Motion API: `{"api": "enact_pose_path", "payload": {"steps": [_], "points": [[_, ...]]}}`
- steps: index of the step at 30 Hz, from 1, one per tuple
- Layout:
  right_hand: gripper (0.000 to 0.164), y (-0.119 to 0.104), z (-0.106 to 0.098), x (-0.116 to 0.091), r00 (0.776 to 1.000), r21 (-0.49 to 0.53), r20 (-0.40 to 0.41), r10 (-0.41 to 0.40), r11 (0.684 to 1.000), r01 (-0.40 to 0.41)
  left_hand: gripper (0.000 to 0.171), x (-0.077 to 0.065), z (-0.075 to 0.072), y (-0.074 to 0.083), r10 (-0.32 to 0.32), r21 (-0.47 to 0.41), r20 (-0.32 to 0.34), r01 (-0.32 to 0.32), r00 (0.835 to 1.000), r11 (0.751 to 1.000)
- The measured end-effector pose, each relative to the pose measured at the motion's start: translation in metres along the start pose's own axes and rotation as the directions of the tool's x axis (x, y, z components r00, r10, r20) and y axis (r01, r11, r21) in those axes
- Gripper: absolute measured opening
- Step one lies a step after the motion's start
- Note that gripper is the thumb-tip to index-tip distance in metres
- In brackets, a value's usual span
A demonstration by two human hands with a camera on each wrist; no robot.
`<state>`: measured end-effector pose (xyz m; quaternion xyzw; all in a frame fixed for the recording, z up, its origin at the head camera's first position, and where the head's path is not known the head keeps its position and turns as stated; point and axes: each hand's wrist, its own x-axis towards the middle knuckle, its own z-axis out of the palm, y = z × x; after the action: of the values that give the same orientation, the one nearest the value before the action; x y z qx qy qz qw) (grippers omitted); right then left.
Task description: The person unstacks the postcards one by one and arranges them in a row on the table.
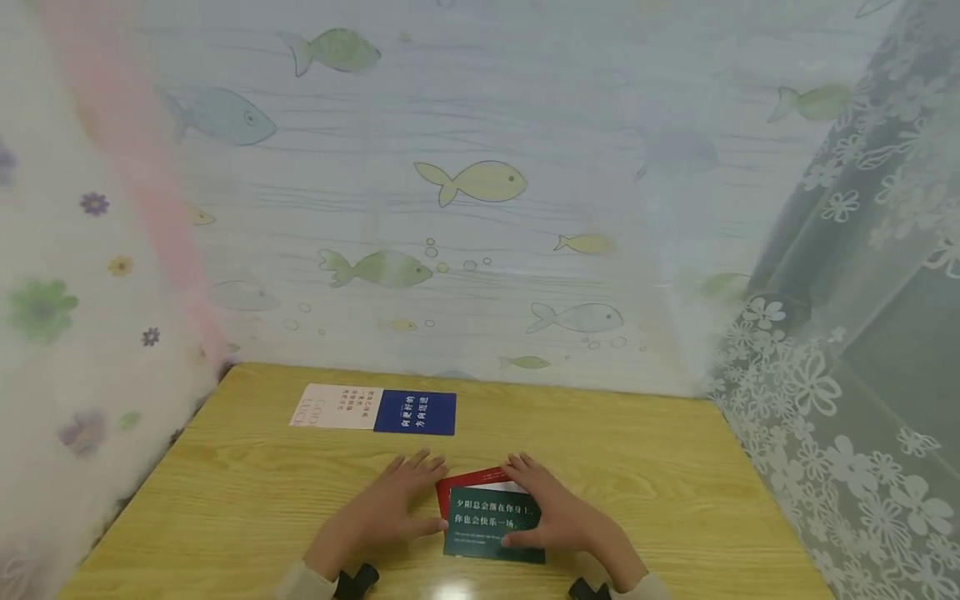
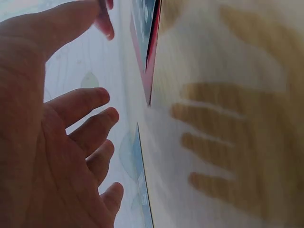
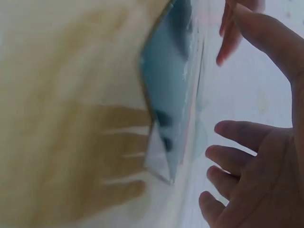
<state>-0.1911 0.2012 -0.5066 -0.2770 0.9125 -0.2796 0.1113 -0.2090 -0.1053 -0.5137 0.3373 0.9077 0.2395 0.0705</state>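
A dark green card (image 1: 480, 527) printed with white characters lies over a red card (image 1: 467, 480), fanned out at slightly different angles, with a white strip (image 1: 491, 487) showing between them. My left hand (image 1: 382, 510) is held at the left side of this pile, fingers spread and thumb pointing toward the green card's edge. On the other side my right hand (image 1: 561, 510) overlaps the pile's right end in the head view. Both wrist views show loosely bent fingers (image 2: 92, 128) raised above the tabletop, nothing gripped, with shadows cast on the wood.
Farther back on the wooden table (image 1: 637, 467), a pink card (image 1: 330, 404) and a blue card (image 1: 393, 412) lie edge to edge. A fish-patterned curtain (image 1: 480, 275) hangs behind the table, and lace fabric (image 1: 847, 467) borders its right side.
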Motion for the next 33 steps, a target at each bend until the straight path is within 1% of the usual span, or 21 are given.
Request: {"api": "enact_pose_path", "payload": {"steps": [3,8,12,15,18,22,27,33], "points": [[0.099,0.004,0.002,-0.012,1.0,-0.017,-0.007,0.016,1.0,-0.016,0.077,-0.006,0.001,0.006,-0.011,-0.004,0.008,0.011,1.0,1.0],[0.105,0.01,0.004,-0.028,0.999,-0.092,-0.005,0.042,0.995,-0.042,0.08,-0.01,0.002,0.011,-0.007,0.021,-0.003,0.007,1.0,1.0],[0.104,0.012,0.004,-0.038,0.999,-0.142,-0.017,0.045,0.989,-0.046,0.082,-0.012,0.003,0.014,0.006,0.037,-0.018,-0.005,1.0,0.999],[0.103,0.014,0.003,-0.043,0.999,-0.152,-0.028,0.045,0.987,-0.049,0.082,-0.013,0.004,0.015,0.006,0.03,-0.017,-0.005,1.0,1.0],[0.102,0.016,0.001,-0.047,0.998,-0.154,-0.034,0.046,0.987,-0.051,0.084,-0.012,0.007,0.015,0.013,0.028,-0.006,-0.012,1.0,1.0],[0.099,0.017,0.001,-0.049,0.998,-0.17,-0.044,0.039,0.984,-0.046,0.09,-0.007,0.011,0.017,0.026,0.028,0.004,-0.026,1.0,0.999],[0.097,0.013,0.001,-0.049,0.997,-0.176,-0.047,0.065,0.982,-0.072,0.095,0.0,0.015,0.019,0.02,0.034,0.036,-0.021,0.999,0.999],[0.095,0.008,0.0,-0.048,0.998,-0.19,-0.043,0.054,0.98,-0.061,0.099,0.002,0.015,0.02,0.007,0.046,0.052,-0.01,0.999,0.999]]}}
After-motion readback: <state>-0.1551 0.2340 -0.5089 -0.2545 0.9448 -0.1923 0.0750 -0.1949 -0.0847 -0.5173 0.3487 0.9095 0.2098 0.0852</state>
